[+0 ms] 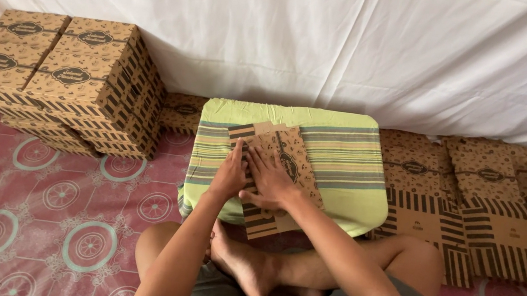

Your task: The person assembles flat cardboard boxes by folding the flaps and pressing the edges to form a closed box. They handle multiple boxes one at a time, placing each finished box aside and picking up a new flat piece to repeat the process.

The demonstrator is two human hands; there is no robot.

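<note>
Both hands are down on a flat brown cardboard box blank (277, 170) at the centre of the frame, and it lies on a small tabletop draped in a green striped cloth (349, 158). The left hand (230, 176) presses its palm on the blank's left part, fingers together and stretched flat, gripping nothing. The right hand (269, 181) lies just beside it, touching the card, fingers spread a little and laid flat too, with no grip on anything. The blank hangs over the near edge of the tabletop, toward the person's crossed legs (275, 270).

At the upper left of the frame stands a stack of folded-up brown boxes (78, 78), several layers high, on the red patterned floor mat (35, 207). At the right of the frame, more unfolded blanks (470, 207) lie spread flat, overlapping each other. A white sheet (331, 36) hangs across the top of the frame.
</note>
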